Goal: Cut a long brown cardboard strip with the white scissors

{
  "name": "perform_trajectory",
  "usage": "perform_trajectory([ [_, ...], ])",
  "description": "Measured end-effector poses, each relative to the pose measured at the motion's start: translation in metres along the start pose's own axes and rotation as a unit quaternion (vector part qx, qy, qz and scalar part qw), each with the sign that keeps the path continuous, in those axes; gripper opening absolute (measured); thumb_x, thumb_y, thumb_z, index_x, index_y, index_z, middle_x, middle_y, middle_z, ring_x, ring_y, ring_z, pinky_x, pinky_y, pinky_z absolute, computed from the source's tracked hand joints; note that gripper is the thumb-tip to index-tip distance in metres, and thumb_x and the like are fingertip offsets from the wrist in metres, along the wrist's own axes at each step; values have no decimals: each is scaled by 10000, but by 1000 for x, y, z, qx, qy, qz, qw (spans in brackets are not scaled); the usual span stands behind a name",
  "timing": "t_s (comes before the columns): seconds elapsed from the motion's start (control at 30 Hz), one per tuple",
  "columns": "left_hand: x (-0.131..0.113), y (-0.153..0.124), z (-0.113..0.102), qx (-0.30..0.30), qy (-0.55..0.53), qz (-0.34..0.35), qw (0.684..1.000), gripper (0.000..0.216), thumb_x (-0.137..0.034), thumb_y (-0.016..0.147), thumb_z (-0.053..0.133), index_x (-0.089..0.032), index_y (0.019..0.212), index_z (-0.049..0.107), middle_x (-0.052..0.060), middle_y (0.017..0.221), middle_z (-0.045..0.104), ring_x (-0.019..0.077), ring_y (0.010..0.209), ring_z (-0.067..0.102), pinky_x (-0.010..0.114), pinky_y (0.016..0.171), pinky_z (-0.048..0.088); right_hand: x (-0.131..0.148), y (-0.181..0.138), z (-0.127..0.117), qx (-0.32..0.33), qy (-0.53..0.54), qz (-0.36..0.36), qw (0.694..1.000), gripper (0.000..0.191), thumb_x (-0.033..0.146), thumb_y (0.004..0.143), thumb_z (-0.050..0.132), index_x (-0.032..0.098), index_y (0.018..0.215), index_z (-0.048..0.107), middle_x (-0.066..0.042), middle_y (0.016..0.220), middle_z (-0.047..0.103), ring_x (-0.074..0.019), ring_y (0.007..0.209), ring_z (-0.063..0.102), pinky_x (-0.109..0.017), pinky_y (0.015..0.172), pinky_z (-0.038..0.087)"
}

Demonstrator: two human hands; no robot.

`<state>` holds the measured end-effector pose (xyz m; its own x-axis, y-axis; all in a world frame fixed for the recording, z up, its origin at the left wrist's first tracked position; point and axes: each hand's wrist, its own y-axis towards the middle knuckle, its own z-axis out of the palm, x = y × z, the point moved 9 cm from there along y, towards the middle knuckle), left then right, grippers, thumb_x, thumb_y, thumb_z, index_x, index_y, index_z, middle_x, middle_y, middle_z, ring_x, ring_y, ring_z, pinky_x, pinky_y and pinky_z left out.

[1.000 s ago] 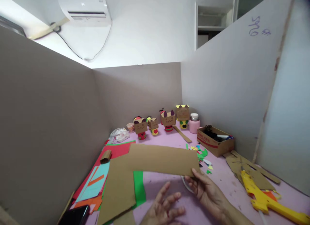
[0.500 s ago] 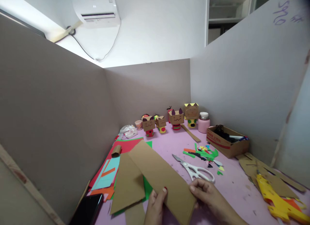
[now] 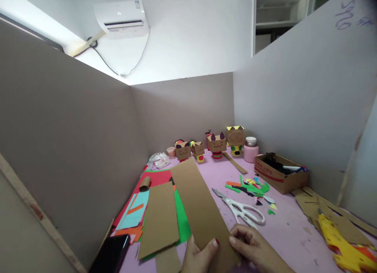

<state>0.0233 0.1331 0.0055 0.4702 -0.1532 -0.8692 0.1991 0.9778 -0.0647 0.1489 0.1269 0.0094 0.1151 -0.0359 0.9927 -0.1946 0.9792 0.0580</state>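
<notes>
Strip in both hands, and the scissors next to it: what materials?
Strip: looks like plain cardboard, matte brown, flat with straight cut edges; thickness unclear. Both the left hand and right hand hold its near end. Scissors: grey blades, likely metal; glossy white handles, probably plastic.

Pink table point(image 3: 282, 230), white scissors point(image 3: 243, 210), cardboard box point(image 3: 281, 173), yellow glue gun point(image 3: 341, 243)

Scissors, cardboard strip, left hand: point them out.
scissors point(image 3: 246, 212), head view, on the white handles.
cardboard strip point(image 3: 197, 202), head view, on the middle of its face.
left hand point(image 3: 200, 256), head view, on the back of the hand.
</notes>
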Motion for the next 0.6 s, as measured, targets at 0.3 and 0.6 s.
perform_trajectory([
  [0.3, 3, 0, -6, -27, -35, -6, 999, 792, -243, 508, 813, -161, 1224, 486, 142, 885, 732, 325, 836, 661, 464, 788, 493, 30, 2, -76, -160, -521, -83, 834, 278, 297, 808, 467, 177, 1029, 585, -136, 1034, 607, -290, 998, 526, -407, 849, 401],
  [0.6, -14, -2, -5, -28, -4, 37, 999, 894, -295, 505, 808, -134, 1288, 409, 159, 889, 728, 319, 810, 667, 447, 746, 509, 21, 6, -73, -106, -594, -33, 797, 326, 241, 762, 439, 149, 1028, 603, -179, 1029, 642, -333, 904, 602, -444, 759, 444],
])
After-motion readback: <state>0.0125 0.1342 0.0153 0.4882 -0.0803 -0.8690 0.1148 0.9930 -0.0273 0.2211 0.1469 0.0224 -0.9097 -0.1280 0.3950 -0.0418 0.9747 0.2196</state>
